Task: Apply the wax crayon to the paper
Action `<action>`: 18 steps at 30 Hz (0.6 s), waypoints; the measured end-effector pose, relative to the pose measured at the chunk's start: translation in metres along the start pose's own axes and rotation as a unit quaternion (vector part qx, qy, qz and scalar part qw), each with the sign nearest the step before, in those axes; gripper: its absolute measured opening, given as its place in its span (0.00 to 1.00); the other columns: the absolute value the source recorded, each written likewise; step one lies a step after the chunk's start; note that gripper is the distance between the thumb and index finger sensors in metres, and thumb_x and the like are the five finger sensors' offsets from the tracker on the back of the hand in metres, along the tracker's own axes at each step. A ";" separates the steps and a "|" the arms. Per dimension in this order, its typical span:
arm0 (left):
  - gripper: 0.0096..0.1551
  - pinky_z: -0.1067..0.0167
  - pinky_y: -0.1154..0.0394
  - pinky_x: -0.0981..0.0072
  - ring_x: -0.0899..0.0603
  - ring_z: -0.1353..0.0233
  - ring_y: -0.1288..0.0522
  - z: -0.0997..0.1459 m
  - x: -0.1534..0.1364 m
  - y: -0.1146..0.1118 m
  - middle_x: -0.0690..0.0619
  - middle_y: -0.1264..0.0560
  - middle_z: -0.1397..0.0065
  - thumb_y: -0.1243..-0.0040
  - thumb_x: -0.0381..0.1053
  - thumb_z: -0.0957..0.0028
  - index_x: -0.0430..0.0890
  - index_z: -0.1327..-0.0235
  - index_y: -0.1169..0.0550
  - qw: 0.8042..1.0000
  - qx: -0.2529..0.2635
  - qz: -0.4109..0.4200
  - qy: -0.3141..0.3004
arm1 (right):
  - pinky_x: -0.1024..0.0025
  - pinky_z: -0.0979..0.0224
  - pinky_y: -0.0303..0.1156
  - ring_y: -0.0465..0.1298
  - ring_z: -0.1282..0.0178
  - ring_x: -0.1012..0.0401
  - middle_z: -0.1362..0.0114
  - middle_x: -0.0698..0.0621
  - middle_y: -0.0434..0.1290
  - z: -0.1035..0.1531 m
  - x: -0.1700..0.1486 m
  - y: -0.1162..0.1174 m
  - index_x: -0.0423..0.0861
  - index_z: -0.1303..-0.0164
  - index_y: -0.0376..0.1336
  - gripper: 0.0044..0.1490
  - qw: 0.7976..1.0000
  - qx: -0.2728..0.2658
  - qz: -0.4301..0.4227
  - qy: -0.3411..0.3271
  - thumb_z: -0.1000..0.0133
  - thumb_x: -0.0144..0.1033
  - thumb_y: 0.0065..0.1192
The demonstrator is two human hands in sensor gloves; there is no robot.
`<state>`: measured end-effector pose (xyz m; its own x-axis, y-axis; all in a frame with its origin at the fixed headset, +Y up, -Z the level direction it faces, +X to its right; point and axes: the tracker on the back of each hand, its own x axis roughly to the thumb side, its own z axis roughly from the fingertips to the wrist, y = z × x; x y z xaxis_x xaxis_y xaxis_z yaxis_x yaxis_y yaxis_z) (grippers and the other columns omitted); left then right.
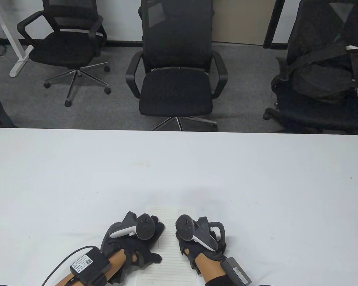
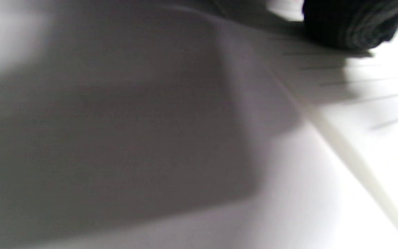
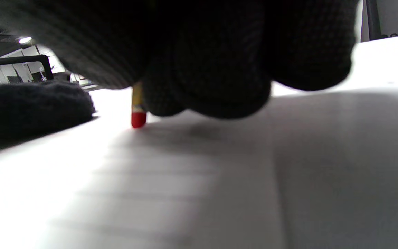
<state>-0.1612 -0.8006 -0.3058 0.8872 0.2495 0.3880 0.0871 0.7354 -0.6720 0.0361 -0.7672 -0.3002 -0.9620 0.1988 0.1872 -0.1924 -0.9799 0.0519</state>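
Note:
A sheet of lined paper [image 1: 170, 238] lies at the table's near edge between my two hands. My left hand [image 1: 155, 238] rests on the sheet's left part with its fingers laid flat; a gloved fingertip [image 2: 351, 24] touches the paper [image 2: 375, 103] in the blurred left wrist view. My right hand [image 1: 185, 241] sits on the sheet's right part. In the right wrist view its curled fingers [image 3: 212, 69] grip a crayon [image 3: 138, 112] with a yellow wrapper and a red tip. The tip stands on the paper [image 3: 150, 180]. In the table view the crayon is hidden under the hand.
The white table [image 1: 77, 178] stretches wide to the left, right and far side of the paper. Three black office chairs [image 1: 176, 89] stand beyond its far edge. Cables and small boxes sit at both wrists.

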 end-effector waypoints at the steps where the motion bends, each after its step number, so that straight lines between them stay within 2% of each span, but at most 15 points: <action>1: 0.64 0.26 0.69 0.34 0.45 0.16 0.73 0.000 0.000 0.000 0.63 0.72 0.20 0.41 0.81 0.59 0.67 0.23 0.63 1.000 -0.001 0.000 0.000 | 0.53 0.49 0.81 0.83 0.63 0.58 0.51 0.47 0.82 0.000 0.000 0.000 0.50 0.49 0.72 0.24 1.000 0.003 0.003 0.000 0.54 0.43 0.71; 7: 0.65 0.26 0.69 0.34 0.45 0.16 0.73 0.000 0.000 0.000 0.62 0.72 0.20 0.40 0.81 0.59 0.66 0.23 0.64 1.000 -0.003 -0.002 0.004 | 0.52 0.50 0.81 0.83 0.64 0.58 0.52 0.46 0.82 0.002 0.002 0.000 0.49 0.49 0.72 0.24 1.000 0.006 0.006 -0.007 0.55 0.43 0.71; 18: 0.65 0.26 0.69 0.33 0.45 0.16 0.73 -0.001 0.001 0.001 0.62 0.73 0.20 0.40 0.81 0.59 0.66 0.23 0.64 1.000 -0.005 -0.001 0.007 | 0.52 0.50 0.81 0.83 0.65 0.58 0.53 0.46 0.82 0.015 0.007 -0.001 0.48 0.50 0.72 0.25 0.998 0.065 0.004 -0.025 0.55 0.42 0.72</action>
<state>-0.1603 -0.8004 -0.3064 0.8928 0.2390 0.3817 0.0942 0.7297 -0.6773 0.0325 -0.7646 -0.2837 -0.9517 0.1949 0.2371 -0.1550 -0.9719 0.1769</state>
